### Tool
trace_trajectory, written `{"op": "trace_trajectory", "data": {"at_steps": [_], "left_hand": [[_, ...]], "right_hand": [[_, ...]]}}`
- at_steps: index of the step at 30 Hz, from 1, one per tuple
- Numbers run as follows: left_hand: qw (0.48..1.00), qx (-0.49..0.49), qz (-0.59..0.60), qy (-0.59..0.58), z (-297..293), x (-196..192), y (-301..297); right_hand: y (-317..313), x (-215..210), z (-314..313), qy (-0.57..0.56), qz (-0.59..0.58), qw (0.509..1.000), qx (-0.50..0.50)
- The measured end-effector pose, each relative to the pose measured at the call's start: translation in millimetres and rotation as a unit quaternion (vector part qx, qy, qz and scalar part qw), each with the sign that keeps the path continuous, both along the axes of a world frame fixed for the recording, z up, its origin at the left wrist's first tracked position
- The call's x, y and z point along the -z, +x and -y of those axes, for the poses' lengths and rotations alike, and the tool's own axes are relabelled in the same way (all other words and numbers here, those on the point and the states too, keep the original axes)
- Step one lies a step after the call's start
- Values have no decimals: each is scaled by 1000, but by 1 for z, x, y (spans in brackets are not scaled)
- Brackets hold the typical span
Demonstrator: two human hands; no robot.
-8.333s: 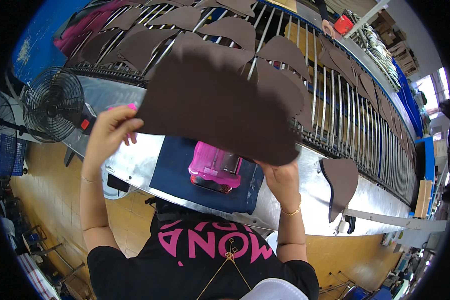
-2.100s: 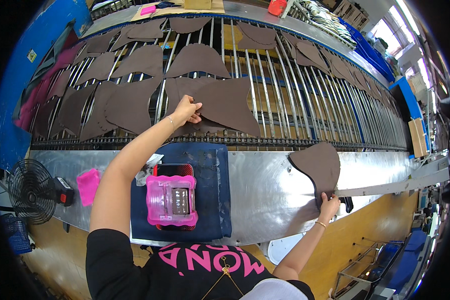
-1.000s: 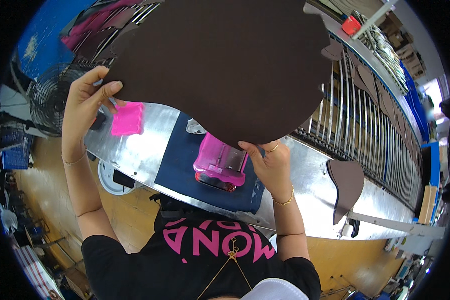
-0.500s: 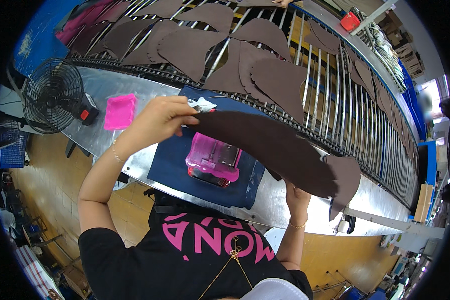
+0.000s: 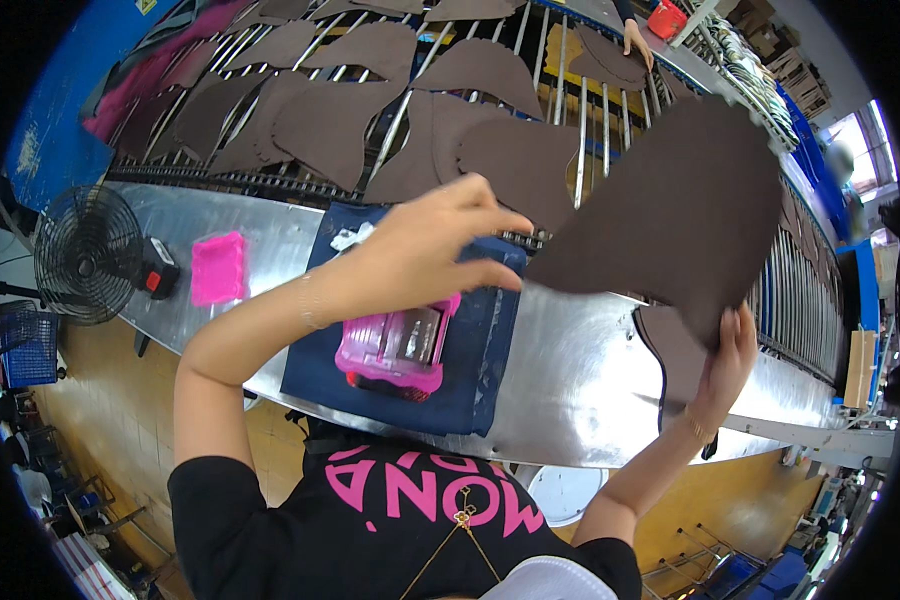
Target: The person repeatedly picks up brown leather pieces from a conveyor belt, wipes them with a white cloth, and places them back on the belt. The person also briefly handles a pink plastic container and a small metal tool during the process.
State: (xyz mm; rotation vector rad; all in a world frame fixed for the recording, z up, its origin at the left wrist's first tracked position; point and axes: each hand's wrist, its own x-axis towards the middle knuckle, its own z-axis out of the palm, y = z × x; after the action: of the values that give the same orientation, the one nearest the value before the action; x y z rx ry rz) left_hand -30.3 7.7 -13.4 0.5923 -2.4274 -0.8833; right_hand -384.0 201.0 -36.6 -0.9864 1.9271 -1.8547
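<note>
My right hand (image 5: 730, 355) grips the lower edge of a large dark brown cut piece (image 5: 680, 200), which is raised over the right part of the table and the rack. My left hand (image 5: 460, 245) is in the air just left of this piece, thumb and fingers apart, with nothing in it. Below the left hand, a bright pink plastic box (image 5: 380, 350) with a dark block in it rests on a navy cloth (image 5: 470, 390). Another brown piece (image 5: 670, 350) lies on the metal table beneath the raised one.
Behind the table runs a conveyor of metal rods (image 5: 590, 140) bearing several brown pieces (image 5: 330, 115). A black fan (image 5: 90, 255) and a pink tray (image 5: 218, 268) stand on the left. Another person's hand (image 5: 636, 44) reaches over the far side.
My left hand has let go of the brown piece and moved right. My right hand has lifted the piece up and to the right, and it now stands more upright.
</note>
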Motion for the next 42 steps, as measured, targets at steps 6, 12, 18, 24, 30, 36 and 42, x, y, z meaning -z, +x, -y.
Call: {"op": "trace_trajectory", "data": {"at_steps": [6,12,18,24,30,36,42], "left_hand": [[978,-191,-11,79,20,-9,51],[911,-399,13,98,4,34,139],[845,-498,-27,193,-11,41,163],[833,-507,-41,216,-16,38,170],[876,-427,-70,214,2,43,162],[906,-343,-88,234,15,49,152],[911,-281,-71,294,20,57,126]], "right_hand": [[-134,59,175,21,52,998,-21],[-193,150,324,125,77,989,-37],[-230,197,378,173,-36,984,1],[-172,167,375,351,-168,915,109],[-153,92,265,288,-297,900,135],[-106,93,28,379,-378,817,215],[-74,145,-173,503,-227,785,283]]}}
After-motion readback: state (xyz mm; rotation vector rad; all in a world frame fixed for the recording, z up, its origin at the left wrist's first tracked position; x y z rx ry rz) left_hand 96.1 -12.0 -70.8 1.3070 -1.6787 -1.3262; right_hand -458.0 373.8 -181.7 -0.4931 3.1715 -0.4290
